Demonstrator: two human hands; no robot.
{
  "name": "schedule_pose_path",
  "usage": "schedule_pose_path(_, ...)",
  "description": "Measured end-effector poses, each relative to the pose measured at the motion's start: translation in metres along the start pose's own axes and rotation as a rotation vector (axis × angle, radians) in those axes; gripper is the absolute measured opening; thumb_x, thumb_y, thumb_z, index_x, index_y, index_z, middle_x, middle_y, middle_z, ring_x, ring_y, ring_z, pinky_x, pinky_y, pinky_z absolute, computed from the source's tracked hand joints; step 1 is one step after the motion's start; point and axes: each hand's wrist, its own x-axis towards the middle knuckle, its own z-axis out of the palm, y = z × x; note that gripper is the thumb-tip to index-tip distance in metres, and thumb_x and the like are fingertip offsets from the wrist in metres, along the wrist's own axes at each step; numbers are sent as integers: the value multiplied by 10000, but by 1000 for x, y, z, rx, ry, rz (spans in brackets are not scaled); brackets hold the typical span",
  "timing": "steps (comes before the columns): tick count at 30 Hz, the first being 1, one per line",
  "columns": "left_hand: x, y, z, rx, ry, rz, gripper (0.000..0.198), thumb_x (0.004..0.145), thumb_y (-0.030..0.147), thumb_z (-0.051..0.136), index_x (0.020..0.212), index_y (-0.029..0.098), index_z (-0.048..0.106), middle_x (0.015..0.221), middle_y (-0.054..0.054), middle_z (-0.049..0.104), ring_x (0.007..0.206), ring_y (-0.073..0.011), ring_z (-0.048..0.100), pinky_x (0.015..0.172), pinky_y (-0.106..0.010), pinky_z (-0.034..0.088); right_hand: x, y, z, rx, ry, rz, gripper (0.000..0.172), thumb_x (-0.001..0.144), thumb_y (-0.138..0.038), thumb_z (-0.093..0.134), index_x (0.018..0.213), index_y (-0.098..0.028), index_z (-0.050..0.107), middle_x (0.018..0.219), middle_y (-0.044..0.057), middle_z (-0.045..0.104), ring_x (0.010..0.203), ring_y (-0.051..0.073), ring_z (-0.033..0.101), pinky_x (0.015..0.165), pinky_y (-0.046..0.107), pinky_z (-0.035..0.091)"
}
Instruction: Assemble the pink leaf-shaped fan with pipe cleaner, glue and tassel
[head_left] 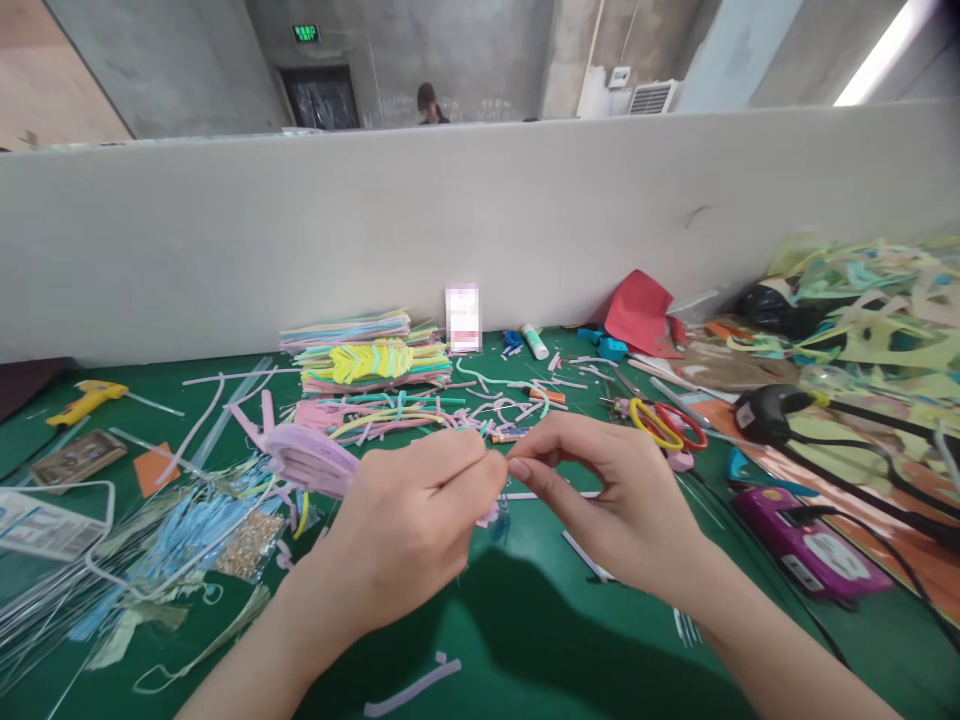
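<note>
My left hand (420,500) is closed in a fist in the middle of the view, above the green table. A lilac pipe-cleaner piece (311,458), bent into flat layered loops, sticks out from behind it to the left; the gripped part is hidden. My right hand (611,490) meets the left at the fingertips, its thumb and forefinger pinched together. Whatever lies in that pinch is too small or covered to make out. Lilac cuttings and a small clear bluish object (501,520) show just below the hands.
Bundled pipe cleaners (375,362) lie before a white partition (480,220), beside a propped phone-like screen (463,318). Left are a yellow glue gun (90,400) and a bead bag (249,545). Right are scissors (679,427), a purple device (810,545) and scrap foam sheets (870,320).
</note>
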Motion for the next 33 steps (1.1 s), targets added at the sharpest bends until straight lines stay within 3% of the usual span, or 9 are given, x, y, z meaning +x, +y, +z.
schedule_pose_path(2, 2, -2, 0, -62, 26, -3, 200, 859, 22, 480, 869, 136, 643, 690, 2, 517, 599, -105, 456, 522, -232, 353, 1, 0, -1, 92, -14, 77, 125, 875, -243, 611, 766, -192, 645, 681, -13, 660, 604, 96, 587, 551, 194, 463)
schedule_pose_path(5, 6, -4, -1, -241, 62, -135, 121, 866, 64, 561, 844, 159, 632, 669, 33, 530, 593, -75, 472, 557, -195, 381, 0, 0, -2, 157, -8, 99, 110, 878, -264, 611, 800, -200, 653, 710, -9, 673, 629, 100, 603, 559, 191, 479)
schedule_pose_path(9, 11, -2, -4, -403, 0, -269, 103, 869, 123, 605, 784, 179, 624, 621, 62, 527, 579, -56, 480, 556, -173, 377, -3, 3, -5, 17, -42, -106, 65, 886, -166, 559, 838, -178, 601, 732, -2, 617, 640, 87, 555, 585, 195, 451)
schedule_pose_path(14, 13, -1, -6, -400, -79, -238, 114, 843, 99, 618, 754, 170, 614, 628, 61, 527, 600, -57, 489, 594, -178, 385, -1, 8, -8, -141, -155, -321, 64, 842, -111, 503, 820, -147, 551, 721, 12, 531, 607, 93, 460, 529, 220, 384)
schedule_pose_path(18, 12, -3, -6, -419, -158, -252, 117, 849, 115, 608, 748, 174, 600, 642, 60, 528, 595, -56, 482, 597, -180, 384, 3, 8, -10, -220, -204, -400, 129, 841, -105, 455, 743, -151, 527, 659, 1, 481, 573, 98, 385, 502, 234, 329)
schedule_pose_path(26, 11, -5, -4, -425, -183, -218, 132, 844, 78, 586, 760, 176, 611, 630, 59, 503, 589, -60, 474, 593, -177, 383, 2, 12, -6, -110, -177, -357, 147, 848, -110, 466, 715, -171, 481, 617, -39, 412, 530, 78, 353, 476, 209, 283)
schedule_pose_path(33, 5, -10, -4, -318, -213, -101, 188, 828, 4, 520, 810, 159, 624, 675, 26, 507, 639, -98, 457, 572, -210, 360, 2, 16, -2, -56, -260, -244, 142, 864, -135, 470, 732, -179, 500, 634, -29, 453, 562, 90, 395, 520, 215, 317)
